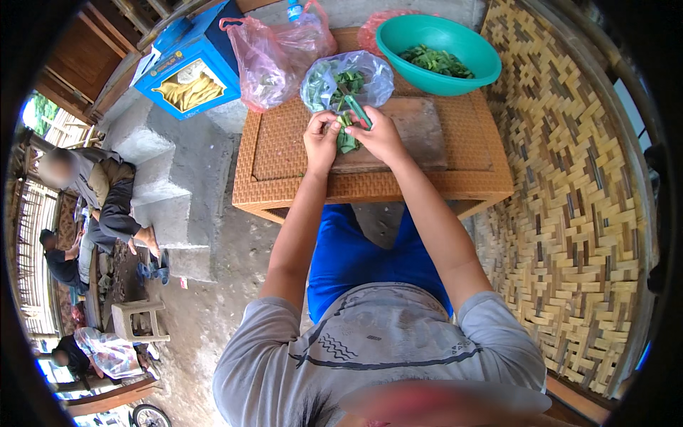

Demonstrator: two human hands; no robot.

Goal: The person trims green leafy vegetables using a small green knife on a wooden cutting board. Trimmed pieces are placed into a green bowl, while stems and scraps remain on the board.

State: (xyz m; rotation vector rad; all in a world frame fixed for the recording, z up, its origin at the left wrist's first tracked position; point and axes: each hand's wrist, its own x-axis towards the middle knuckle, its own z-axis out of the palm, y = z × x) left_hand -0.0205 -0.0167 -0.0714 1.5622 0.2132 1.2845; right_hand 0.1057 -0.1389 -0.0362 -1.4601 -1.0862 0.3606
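Note:
My right hand (pixel 381 137) is closed around the green handle of a knife (pixel 357 111), whose blade points away over a clear plastic bag (pixel 378 80) of leafy greens. My left hand (pixel 322 140) pinches green stems (pixel 342 126) close beside the knife. Leaves (pixel 347 143) hang below the stems, over the near left part of a worn wooden board (pixel 416 133). The board lies on a woven rattan table (pixel 472 155). Cut greens (pixel 437 61) lie in a large teal plastic basin (pixel 443 29) at the table's far right.
Pink plastic bags (pixel 267 64) stand at the table's far left, near a blue box (pixel 213 64) with a window. Concrete steps (pixel 165 176) rise on the left, where several people sit farther off. A woven bamboo wall (pixel 565 213) runs along the right.

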